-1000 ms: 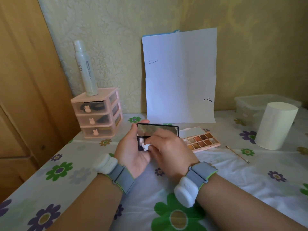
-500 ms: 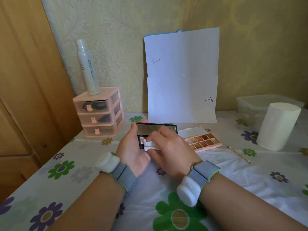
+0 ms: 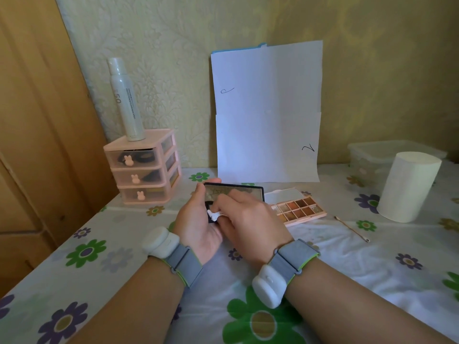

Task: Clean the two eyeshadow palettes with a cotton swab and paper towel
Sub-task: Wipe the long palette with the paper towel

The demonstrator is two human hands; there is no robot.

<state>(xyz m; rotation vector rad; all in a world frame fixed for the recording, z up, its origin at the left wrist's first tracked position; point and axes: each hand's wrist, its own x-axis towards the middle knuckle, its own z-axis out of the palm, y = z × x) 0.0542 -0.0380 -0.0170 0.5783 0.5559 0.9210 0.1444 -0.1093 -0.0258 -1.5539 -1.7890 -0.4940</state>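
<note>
My left hand holds a small black eyeshadow palette, open, with its mirror lid facing me. My right hand covers most of the pans and pinches a small white wad of paper towel against the palette's left side. A second, pink palette with brown and orange shades lies open on the table just right of my hands. A used cotton swab lies on the cloth further right.
A white paper roll stands at the right, in front of a clear plastic box. A pink three-drawer organiser with a white spray bottle on top stands at the back left. White paper sheets lean on the wall.
My right hand has slid the white wad a little lower along the black palette's left side. The left hand keeps the palette in the same place.
</note>
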